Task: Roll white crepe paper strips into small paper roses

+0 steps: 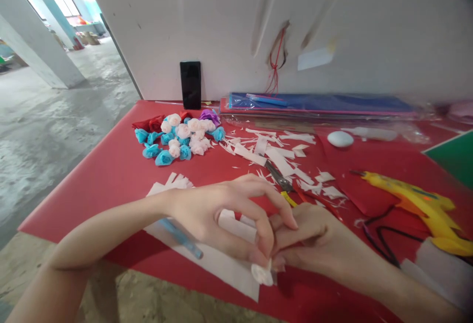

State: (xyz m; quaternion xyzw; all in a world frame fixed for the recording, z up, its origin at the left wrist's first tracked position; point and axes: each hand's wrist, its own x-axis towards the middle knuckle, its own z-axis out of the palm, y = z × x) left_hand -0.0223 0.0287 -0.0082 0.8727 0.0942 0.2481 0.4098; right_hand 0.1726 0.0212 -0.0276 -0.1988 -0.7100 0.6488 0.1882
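My left hand and my right hand meet near the table's front edge, both pinched on a small rolled white paper flower. A white paper strip runs under my left fingers. A light blue pen lies on white paper beneath my left wrist. Scissors with a yellow handle lie just beyond my hands among white paper scraps.
A pile of small paper roses in blue, white, red and purple sits at the back left of the red table. A yellow glue gun lies right. A black phone leans on the wall beside stacked coloured sheets.
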